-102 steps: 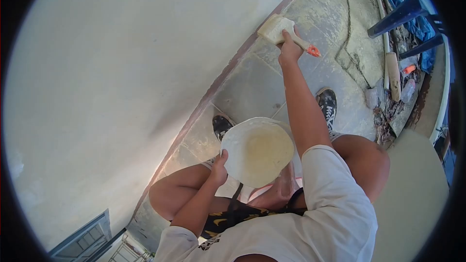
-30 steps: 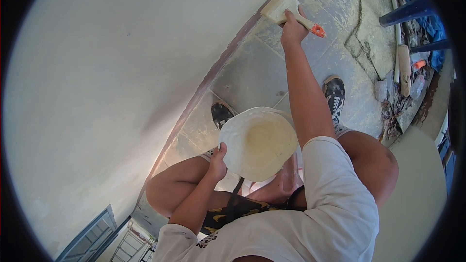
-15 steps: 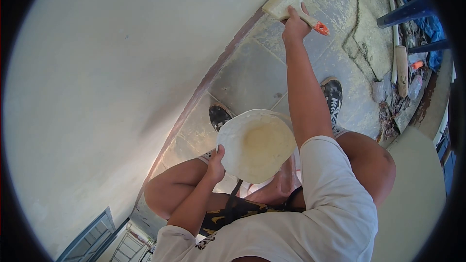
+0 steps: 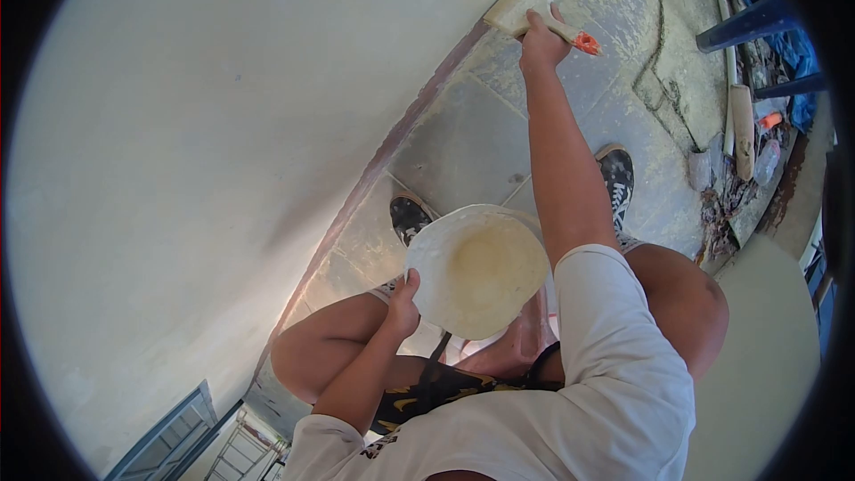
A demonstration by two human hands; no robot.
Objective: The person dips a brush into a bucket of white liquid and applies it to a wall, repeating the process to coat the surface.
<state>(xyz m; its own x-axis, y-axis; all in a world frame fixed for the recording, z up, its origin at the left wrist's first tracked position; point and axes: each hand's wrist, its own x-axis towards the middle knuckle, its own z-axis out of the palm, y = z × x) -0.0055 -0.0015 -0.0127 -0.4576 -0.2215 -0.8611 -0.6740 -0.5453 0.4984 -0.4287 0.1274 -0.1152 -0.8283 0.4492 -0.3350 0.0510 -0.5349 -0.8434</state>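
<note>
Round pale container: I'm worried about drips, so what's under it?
Around the edge of the container, the floor, a reddish surface and the left shoe show. It hides whatever is directly beneath, including fingers of the left hand.

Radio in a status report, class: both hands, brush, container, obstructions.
Right hand gripping brush near foot of wall. Left hand holding container by its rim. Nothing visible between brush and wall.

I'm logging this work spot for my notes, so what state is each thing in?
Right hand: closed around brush
Left hand: gripping bowl rim
Brush: held, pale-coated; wetness unclear
Bowl: open, pale-smeared inside
Floor: blotched with pale marks
Right shoe: laced
Cord: loose, bent
</note>
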